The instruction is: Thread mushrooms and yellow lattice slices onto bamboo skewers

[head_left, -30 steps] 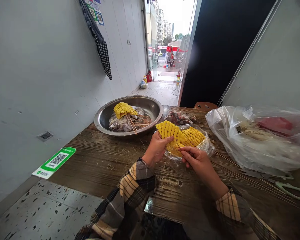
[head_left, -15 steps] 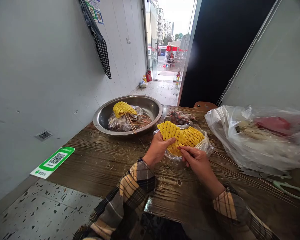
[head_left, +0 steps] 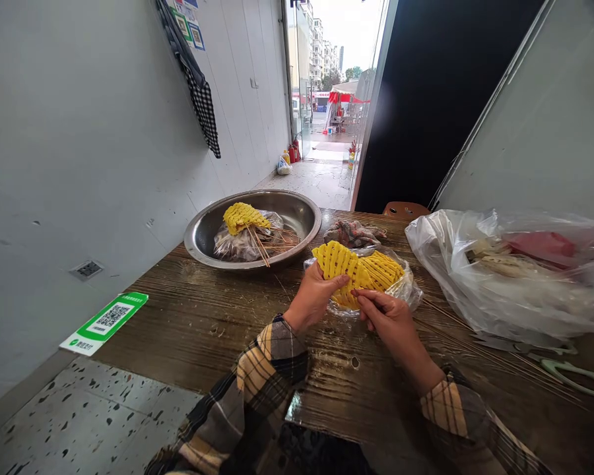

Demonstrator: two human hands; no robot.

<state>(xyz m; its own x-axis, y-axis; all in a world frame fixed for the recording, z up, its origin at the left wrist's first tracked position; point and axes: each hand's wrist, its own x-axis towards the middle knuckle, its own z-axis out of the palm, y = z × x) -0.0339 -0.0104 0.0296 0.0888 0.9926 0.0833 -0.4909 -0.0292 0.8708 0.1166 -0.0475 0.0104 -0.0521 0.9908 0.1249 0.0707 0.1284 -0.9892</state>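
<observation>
My left hand (head_left: 315,295) is closed on a yellow lattice-cut food piece (head_left: 337,261), thumb across its front. At the lower right edge of that piece, my right hand (head_left: 387,315) pinches a thin wooden skewer, of which only a short bit shows; the rest is hidden. Just behind the hands, more yellow lattice-cut pieces (head_left: 382,269) lie in a clear plastic bag (head_left: 412,290). A steel basin (head_left: 200,247) at the left holds another yellow piece (head_left: 245,216) with skewers (head_left: 262,247) sticking out, on top of a plastic-wrapped bundle.
Greyish-pink raw food (head_left: 354,232) rests behind the plastic bag. To the right lie a large clear bag (head_left: 505,284), loose skewers (head_left: 519,365) and green-handled scissors (head_left: 579,376). A green QR-code card (head_left: 109,318) is at the table's left edge. A brown stool (head_left: 404,210) stands beyond the table.
The view has shifted very slightly. Both hands keep nearly the same place and the same grip on the yellow piece and the skewer.
</observation>
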